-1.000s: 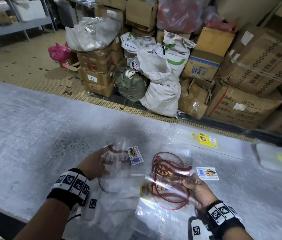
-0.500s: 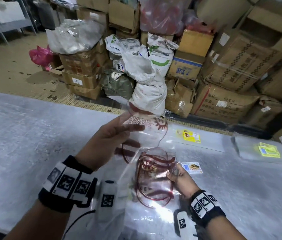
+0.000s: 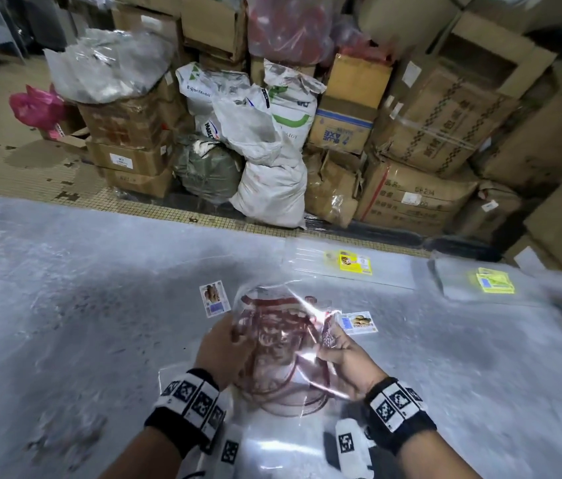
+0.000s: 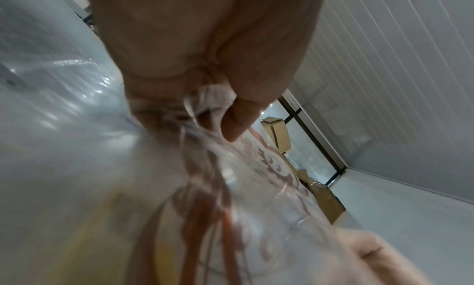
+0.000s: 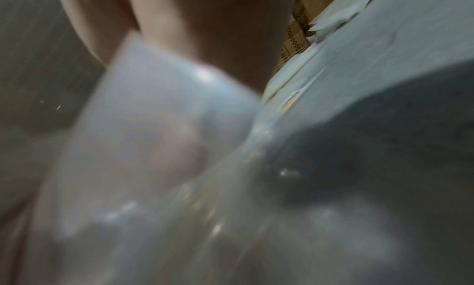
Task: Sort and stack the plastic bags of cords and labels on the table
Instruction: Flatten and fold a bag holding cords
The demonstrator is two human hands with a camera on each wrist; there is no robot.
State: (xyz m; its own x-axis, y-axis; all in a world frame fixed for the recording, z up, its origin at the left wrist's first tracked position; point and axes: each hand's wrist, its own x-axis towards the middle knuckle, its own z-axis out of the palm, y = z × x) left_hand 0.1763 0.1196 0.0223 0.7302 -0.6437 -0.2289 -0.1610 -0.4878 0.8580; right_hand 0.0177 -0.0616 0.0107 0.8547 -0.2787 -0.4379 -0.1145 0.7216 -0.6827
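Observation:
I hold clear plastic bags of red cords (image 3: 279, 344) between both hands above the grey table (image 3: 65, 305). My left hand (image 3: 219, 350) grips the left edge of the bags; in the left wrist view the thumb (image 4: 238, 123) pinches the plastic (image 4: 256, 188). My right hand (image 3: 340, 357) pinches the right edge. The right wrist view is blurred, with plastic (image 5: 153, 147) close to the lens. A white label (image 3: 215, 298) lies left of the bags and another white label (image 3: 358, 322) lies to their right.
A flat clear bag with a yellow label (image 3: 355, 262) lies at the far edge. A second stack with a yellow label (image 3: 494, 281) lies at the right. More clear plastic (image 3: 272, 444) lies under my wrists. Cardboard boxes (image 3: 445, 133) and sacks (image 3: 265, 160) stand beyond the table.
My left hand came down from its raised position and brought its bag onto the bag in my right hand. Both hands now hold the bags together.

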